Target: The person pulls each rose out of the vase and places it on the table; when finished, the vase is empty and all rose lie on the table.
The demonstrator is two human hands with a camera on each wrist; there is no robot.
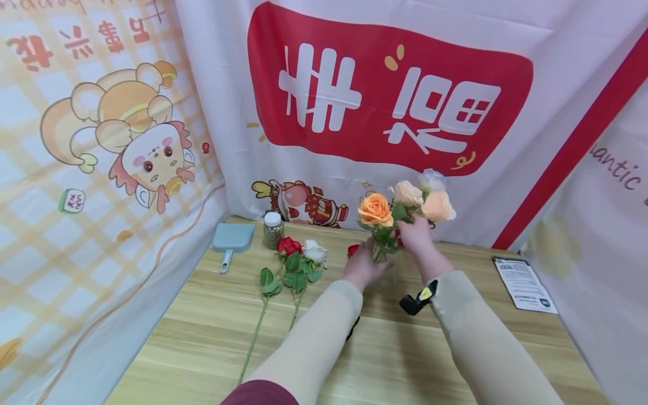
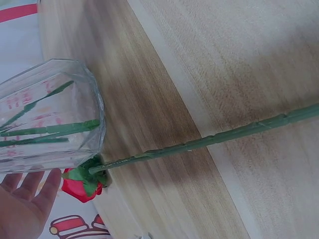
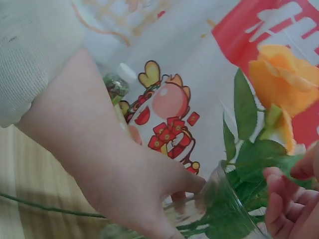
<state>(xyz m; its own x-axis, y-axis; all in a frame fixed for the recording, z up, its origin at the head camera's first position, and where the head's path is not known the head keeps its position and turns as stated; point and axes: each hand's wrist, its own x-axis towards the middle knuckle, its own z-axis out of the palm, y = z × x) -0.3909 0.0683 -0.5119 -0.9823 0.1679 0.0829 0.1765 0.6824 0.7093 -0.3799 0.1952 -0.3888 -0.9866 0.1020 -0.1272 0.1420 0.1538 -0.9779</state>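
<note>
My left hand [image 1: 363,267] [image 2: 25,204] [image 3: 129,184] grips the clear glass vase [image 2: 55,114] [image 3: 224,199] by its side, and green stems show through the glass. The vase is tilted and held off the table. At its mouth my right hand [image 1: 417,236] [image 3: 299,199] pinches among the leaves and stems. Above the vase are an orange rose [image 1: 376,209] [image 3: 284,74], a cream rose [image 1: 408,194], a peach rose [image 1: 439,206] and a pale blue-white flower [image 1: 432,179]. Behind the left hand, a red rose [image 2: 82,186] lies on the table with its long stem.
Left of the hands, another red rose [image 1: 289,246] and a white rose [image 1: 315,251] lie on the wooden table [image 1: 202,332]. Beyond them are a lidded jar [image 1: 273,232] and a blue dustpan [image 1: 233,237]. A printed card [image 1: 525,284] lies at the right. Printed cloth hangs behind.
</note>
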